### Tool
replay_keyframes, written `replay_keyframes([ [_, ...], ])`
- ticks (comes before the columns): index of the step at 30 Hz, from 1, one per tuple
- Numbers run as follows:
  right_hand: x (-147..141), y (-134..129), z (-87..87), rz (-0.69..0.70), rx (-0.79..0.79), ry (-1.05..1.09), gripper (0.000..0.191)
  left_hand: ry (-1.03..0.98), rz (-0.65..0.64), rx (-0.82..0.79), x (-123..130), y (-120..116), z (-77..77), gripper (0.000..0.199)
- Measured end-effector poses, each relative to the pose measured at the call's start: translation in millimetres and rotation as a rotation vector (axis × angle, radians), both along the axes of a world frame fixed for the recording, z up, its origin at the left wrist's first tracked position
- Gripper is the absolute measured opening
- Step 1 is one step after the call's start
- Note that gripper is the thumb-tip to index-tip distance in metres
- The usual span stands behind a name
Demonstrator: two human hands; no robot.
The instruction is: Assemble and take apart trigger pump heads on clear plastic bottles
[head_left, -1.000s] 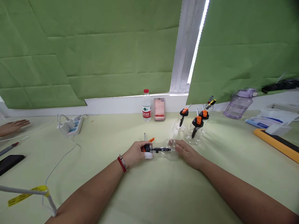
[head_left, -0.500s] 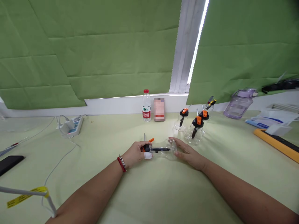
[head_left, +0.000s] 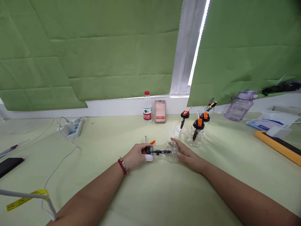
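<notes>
A clear bottle [head_left: 173, 151] lies on its side on the table between my hands, its base towards the right. Its cap [head_left: 147, 150] is black with an orange lever, and a thin metal spout sticks up from it. A dark rod runs inside the bottle along its length. My left hand [head_left: 139, 153], with white tape on the thumb, is closed round the cap end. Thumb and fingers of my right hand [head_left: 189, 156] curve round the base from the right.
Several similar bottles [head_left: 194, 141] stand upright at the right, with screwdrivers [head_left: 212, 105] behind them. A water bottle [head_left: 147, 110] and a pink box [head_left: 160, 111] stand at the back. A power strip [head_left: 74, 129] and cables lie left; a purple jug [head_left: 240, 106] stands right.
Almost nothing differs. The view shifts very slightly; both hands stay on the lying bottle.
</notes>
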State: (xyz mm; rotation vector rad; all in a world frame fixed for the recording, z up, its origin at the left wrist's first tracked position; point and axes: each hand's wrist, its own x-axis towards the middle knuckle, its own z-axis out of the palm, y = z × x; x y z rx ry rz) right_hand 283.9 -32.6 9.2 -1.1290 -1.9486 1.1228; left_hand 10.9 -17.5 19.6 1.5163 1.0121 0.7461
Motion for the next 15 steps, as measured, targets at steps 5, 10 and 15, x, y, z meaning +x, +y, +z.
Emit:
replay_keyframes([
  [5,3.0,1.9,-5.8,0.017,-0.013,0.007,0.079,0.0,0.008,0.0,0.0,0.3,0.7,0.05],
  [10,2.1,3.5,-8.5,-0.051,-0.011,0.008,0.072,-0.008,0.005,0.005,-0.2,0.5,1.3,0.047],
  [15,-2.1,2.0,-2.1,-0.076,0.015,-0.025,0.059,-0.022,-0.003,0.003,-0.5,0.5,0.3,0.045],
])
